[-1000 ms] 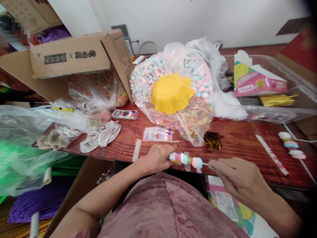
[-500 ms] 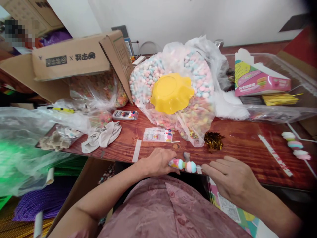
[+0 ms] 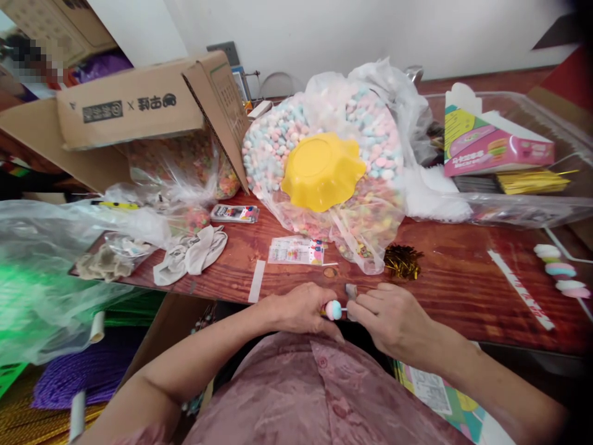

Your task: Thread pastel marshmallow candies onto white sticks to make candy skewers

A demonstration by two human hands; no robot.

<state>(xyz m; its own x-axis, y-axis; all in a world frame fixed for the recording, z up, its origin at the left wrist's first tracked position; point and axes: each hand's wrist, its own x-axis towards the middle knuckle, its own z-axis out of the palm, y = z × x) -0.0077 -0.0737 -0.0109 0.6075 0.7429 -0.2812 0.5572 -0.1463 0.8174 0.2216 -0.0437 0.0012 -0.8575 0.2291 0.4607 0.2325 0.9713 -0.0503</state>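
Just above the table's front edge, my left hand (image 3: pixel 303 309) is closed around a marshmallow skewer, hiding most of it. One pink, white and blue marshmallow (image 3: pixel 333 309) sticks out past its thumb side. A short piece of white stick (image 3: pixel 343 309) runs from that marshmallow to my right hand (image 3: pixel 386 315), whose bent fingers pinch its end. Behind the hands lie a printed clear wrapper (image 3: pixel 296 251) and a tuft of gold tinsel (image 3: pixel 404 262). Another marshmallow skewer (image 3: pixel 560 270) rests at the right, beside a white printed strip (image 3: pixel 521 290).
A big bag of marshmallows and colourful candy (image 3: pixel 273 139) bears a yellow wavy bowl (image 3: pixel 322 170). Left of it stands an open cardboard box (image 3: pixel 134 108); gloves (image 3: pixel 189 254) lie in front. A clear tray (image 3: pixel 519 210) at right holds a pink carton (image 3: pixel 500 148) and gold ties (image 3: pixel 532 182).
My right hand has moved left, closer to my left hand. Several marshmallows showed between the hands before; now one shows, with a short length of stick.
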